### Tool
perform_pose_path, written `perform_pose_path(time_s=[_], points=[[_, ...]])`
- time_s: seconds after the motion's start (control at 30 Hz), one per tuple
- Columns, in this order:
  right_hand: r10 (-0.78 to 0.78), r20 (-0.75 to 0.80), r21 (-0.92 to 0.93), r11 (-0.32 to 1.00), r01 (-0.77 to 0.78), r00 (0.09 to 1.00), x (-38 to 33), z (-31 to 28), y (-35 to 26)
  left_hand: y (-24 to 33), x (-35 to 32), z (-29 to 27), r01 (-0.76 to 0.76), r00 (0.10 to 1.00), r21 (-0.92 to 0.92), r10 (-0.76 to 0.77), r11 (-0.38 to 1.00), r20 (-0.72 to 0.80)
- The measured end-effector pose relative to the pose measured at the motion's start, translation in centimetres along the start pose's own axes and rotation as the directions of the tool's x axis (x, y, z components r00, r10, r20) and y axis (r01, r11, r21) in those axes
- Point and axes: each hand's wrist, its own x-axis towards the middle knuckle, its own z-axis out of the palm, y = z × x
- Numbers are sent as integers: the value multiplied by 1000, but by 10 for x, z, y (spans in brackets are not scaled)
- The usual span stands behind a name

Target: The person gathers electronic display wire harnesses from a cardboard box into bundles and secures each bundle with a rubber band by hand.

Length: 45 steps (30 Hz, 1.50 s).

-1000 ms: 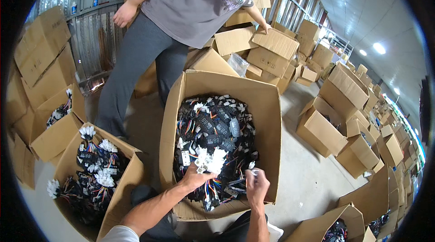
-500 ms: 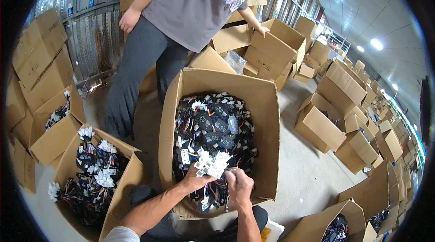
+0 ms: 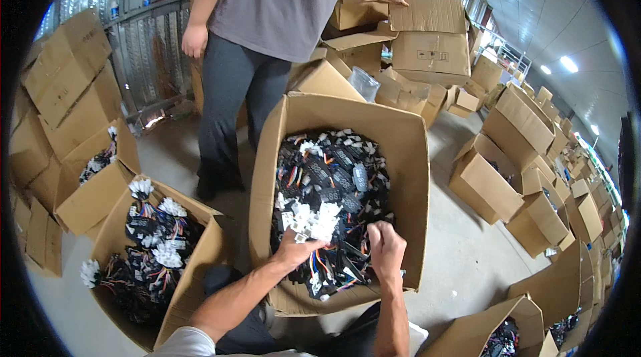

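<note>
My left hand is closed round a bunch of wire harnesses, whose white plug connectors stick up above the fingers. Coloured wires hang below the fist. My right hand is to the right of the bunch, fingers curled together; what they hold, if anything, is hidden. Both hands are over the near half of a large open cardboard box. Inside it lies a heap of black display modules with coloured wires and white plugs.
A smaller carton at the left holds bundled harnesses with white plugs. Across the large box stands a co-worker, one hand on a tilted carton. More open cartons line the right side; flattened cardboard leans at the far left.
My right hand has moved right, away from the bunch in my left hand. The co-worker's carton has been raised and turned. The whole view has shifted slightly.
</note>
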Motion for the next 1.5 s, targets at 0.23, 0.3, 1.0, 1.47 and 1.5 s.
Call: perform_pose_path(time_s=[0.23,0.3,1.0,1.47,1.5], points=[[-93,-43,14,995,94,995,-22,17,0,3,-4,16,-40,999,82,42,996,-22],[-168,-129,10,985,171,977,-34,19,0,3,-9,15,-78,995,185,87,980,-42],[263,-258,528,844,-92,930,26,-42,-16,23,18,14,-175,954,110,197,978,-228],[160,-46,316,939,-138,986,5,-3,2,23,16,24,-88,995,74,91,993,-41],[191,43,358,913,-194,981,10,0,-3,11,16,24,-119,986,151,135,981,-99]])
